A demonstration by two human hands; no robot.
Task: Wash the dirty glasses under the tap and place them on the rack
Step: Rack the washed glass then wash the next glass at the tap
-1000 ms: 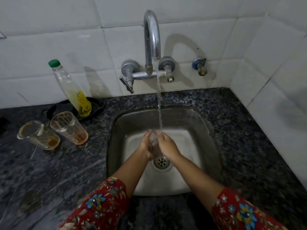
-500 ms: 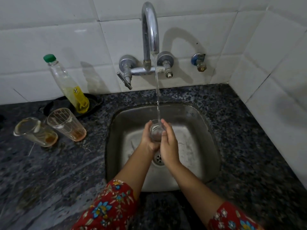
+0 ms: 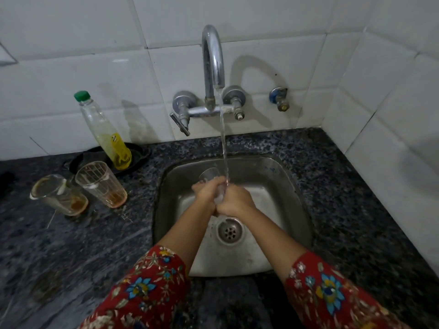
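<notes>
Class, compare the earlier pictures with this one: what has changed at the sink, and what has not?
The glass, upright under the stream half a second ago, is now tipped, its mouth pointing away from the person. The left hand and right hand still grip it. The tap still runs; the two dirty glasses and the bottle have not moved.

single head view, looking forward and down, close over sink (image 3: pixel 294 176)
</notes>
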